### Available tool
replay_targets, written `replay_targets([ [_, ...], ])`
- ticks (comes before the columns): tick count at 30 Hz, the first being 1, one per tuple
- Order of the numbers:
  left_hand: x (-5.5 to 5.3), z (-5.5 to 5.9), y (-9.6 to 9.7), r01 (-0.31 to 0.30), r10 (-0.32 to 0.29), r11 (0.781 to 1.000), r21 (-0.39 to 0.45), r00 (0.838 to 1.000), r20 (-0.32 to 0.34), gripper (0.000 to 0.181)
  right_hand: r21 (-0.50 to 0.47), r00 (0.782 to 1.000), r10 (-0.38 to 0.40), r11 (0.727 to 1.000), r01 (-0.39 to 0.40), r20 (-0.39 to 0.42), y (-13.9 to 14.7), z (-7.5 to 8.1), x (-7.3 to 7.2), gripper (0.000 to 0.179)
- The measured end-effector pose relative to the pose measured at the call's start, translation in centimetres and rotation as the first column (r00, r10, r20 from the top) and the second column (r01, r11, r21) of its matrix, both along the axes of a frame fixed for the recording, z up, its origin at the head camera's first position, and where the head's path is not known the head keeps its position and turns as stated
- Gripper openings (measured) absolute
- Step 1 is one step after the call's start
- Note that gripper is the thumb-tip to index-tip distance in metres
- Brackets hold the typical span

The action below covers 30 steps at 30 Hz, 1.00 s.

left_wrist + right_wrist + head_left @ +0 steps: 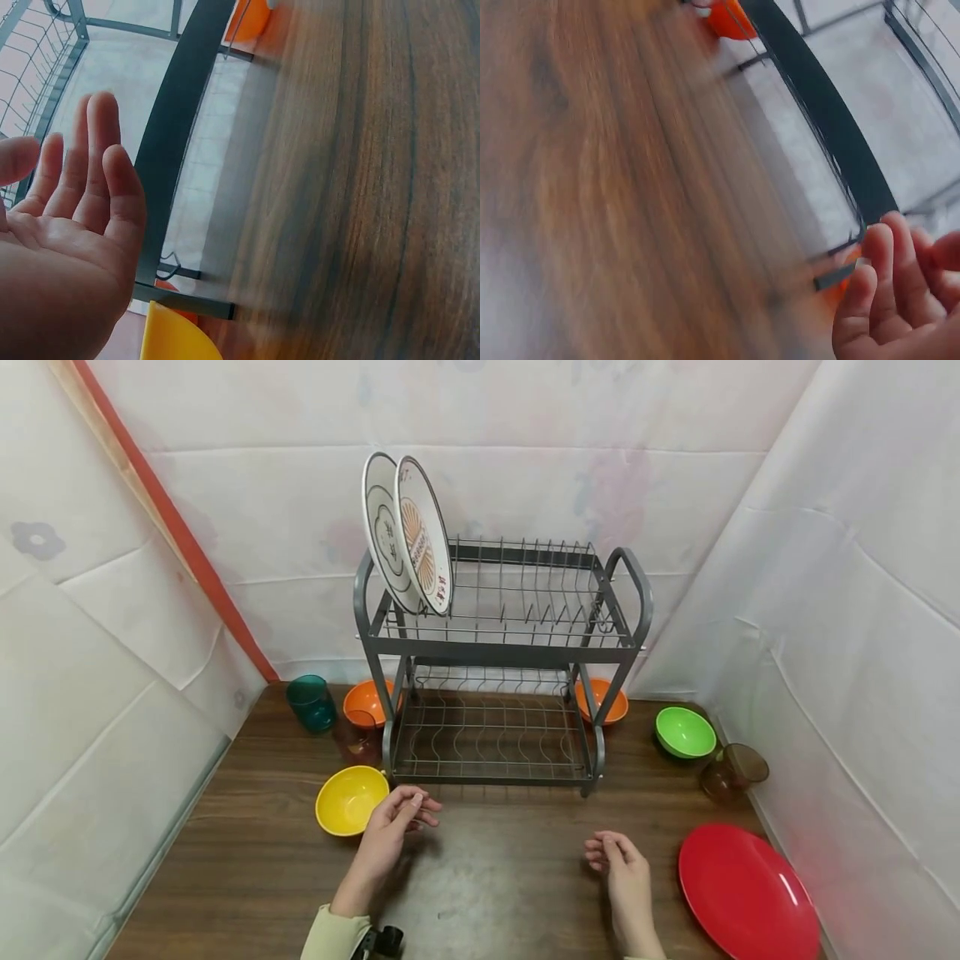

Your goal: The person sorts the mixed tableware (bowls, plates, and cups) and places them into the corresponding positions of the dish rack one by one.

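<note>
My left hand (392, 825) hovers over the table just right of a yellow bowl (352, 802), its fingers loosely bent around nothing. To the right, my right hand (622, 868) is also bare, fingers relaxed, left of a red plate (750, 893). Beyond both hands stands a dark two-tier dish rack (498, 653). Two patterned white plates, one in front (424, 537) and one behind (381, 527), lean upright in the left end of its upper tier. In the left wrist view, the palm and fingers (97, 172) show with no object in them.
Left of the rack are a teal cup (311, 703), an orange bowl (365, 702) and a brownish clear cup (357, 742). Right of it are another orange bowl (602, 702), a green bowl (685, 732) and a brown cup (733, 772). Curtains enclose the wooden table (495, 868).
</note>
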<state>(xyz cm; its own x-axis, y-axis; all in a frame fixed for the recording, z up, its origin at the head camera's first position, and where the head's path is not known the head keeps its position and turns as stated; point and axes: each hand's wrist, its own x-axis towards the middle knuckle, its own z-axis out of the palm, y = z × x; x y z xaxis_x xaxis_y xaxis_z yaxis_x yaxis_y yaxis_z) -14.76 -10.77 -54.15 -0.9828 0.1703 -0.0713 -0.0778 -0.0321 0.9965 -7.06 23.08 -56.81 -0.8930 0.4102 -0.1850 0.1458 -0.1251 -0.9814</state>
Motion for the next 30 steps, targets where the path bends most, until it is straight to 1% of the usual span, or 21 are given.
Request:
replay_targets([
  [2,0.0,0.1,0.1,0.022,-0.022,0.999,0.024,1.0,0.009,0.031,-0.132,0.998,-0.013,0.991,0.022,0.067,1.1,-0.1,0.5,0.031],
  [3,0.0,0.1,0.2,0.036,-0.037,0.999,0.038,0.999,0.014,0.033,-0.209,0.996,-0.009,0.978,0.027,0.083,1.7,-0.2,0.8,0.032],
  [4,0.0,0.1,0.3,0.052,-0.052,0.997,0.05,0.998,0.018,0.034,-0.295,0.996,-0.005,0.955,0.032,0.091,2.3,-0.2,1.1,0.032],
  [5,0.0,0.2,0.4,0.066,-0.067,0.996,0.064,0.998,0.02,0.034,-0.389,0.996,-0.005,0.92,0.039,0.09,2.8,-0.3,1.4,0.031],
  [6,0.0,0.2,0.5,0.08,-0.082,0.994,0.076,0.996,0.023,0.035,-0.494,0.996,-0.013,0.868,0.052,0.083,3.3,-0.4,1.6,0.03],
  [7,0.0,0.2,0.5,0.093,-0.095,0.992,0.083,0.995,0.024,0.036,-0.601,0.998,-0.025,0.797,0.058,0.063,3.7,-0.5,1.9,0.028],
  [8,0.0,0.2,0.6,0.102,-0.104,0.991,0.088,0.994,0.025,0.036,-0.699,0.997,-0.05,0.711,0.071,0.05,4.2,-0.7,2.1,0.026],
  [9,0.0,0.1,0.7,0.11,-0.112,0.99,0.091,0.993,0.026,0.037,-0.783,0.996,-0.085,0.617,0.083,0.038,4.5,-0.8,2.2,0.024],
  [10,-0.1,0.1,0.8,0.116,-0.118,0.989,0.092,0.993,0.026,0.038,-0.847,0.992,-0.122,0.524,0.094,0.034,4.8,-1.0,2.4,0.022],
  [12,-0.1,0.0,0.9,0.126,-0.129,0.988,0.089,0.991,0.026,0.039,-0.933,0.978,-0.204,0.343,0.11,0.04,5.3,-1.4,2.6,0.022],
  [13,-0.1,0.0,0.9,0.133,-0.135,0.987,0.087,0.99,0.026,0.039,-0.956,0.967,-0.248,0.268,0.121,0.053,5.5,-1.5,2.6,0.023],
  [14,-0.1,0.0,1.0,0.139,-0.141,0.987,0.083,0.99,0.026,0.039,-0.968,0.953,-0.292,0.208,0.139,0.074,5.7,-1.6,2.6,0.026],
  [15,-0.1,-0.1,1.0,0.143,-0.146,0.987,0.079,0.989,0.026,0.039,-0.977,0.94,-0.331,0.157,0.145,0.086,5.9,-1.7,2.6,0.028],
  [17,-0.1,-0.1,1.0,0.151,-0.153,0.986,0.073,0.988,0.03,0.037,-0.983,0.909,-0.398,0.079,0.167,0.123,6.3,-1.7,2.4,0.031],
  [18,-0.1,-0.1,1.0,0.157,-0.16,0.985,0.069,0.987,0.031,0.038,-0.981,0.891,-0.428,0.051,0.188,0.148,6.5,-1.7,2.3,0.029],
  [19,0.0,-0.1,1.0,0.166,-0.168,0.984,0.064,0.985,0.031,0.037,-0.981,0.879,-0.45,0.034,0.193,0.157,6.6,-1.6,2.2,0.026],
  [21,0.0,-0.2,1.1,0.185,-0.186,0.981,0.052,0.982,0.032,0.04,-0.979,0.859,-0.483,0.012,0.204,0.173,6.8,-1.6,2.1,0.022],
  [22,0.0,-0.2,1.1,0.196,-0.198,0.979,0.047,0.98,0.032,0.041,-0.977,0.848,-0.498,0.005,0.212,0.181,6.8,-1.5,2.0,0.025],
  [24,0.1,-0.1,1.1,0.214,-0.215,0.976,0.032,0.976,0.032,0.042,-0.978,0.831,-0.523,-0.015,0.21,0.187,6.6,-1.4,2.1,0.039],
  [27,0.1,-0.1,1.1,0.223,-0.223,0.975,0.019,0.974,0.038,0.041,-0.979,0.817,-0.543,-0.059,0.193,0.194,6.6,-1.2,2.1,0.049],
  [30,0.1,0.0,1.0,0.223,-0.223,0.975,0.007,0.974,0.046,0.04,-0.977,0.812,-0.543,-0.101,0.19,0.214,6.7,-1.0,1.9,0.047],
])
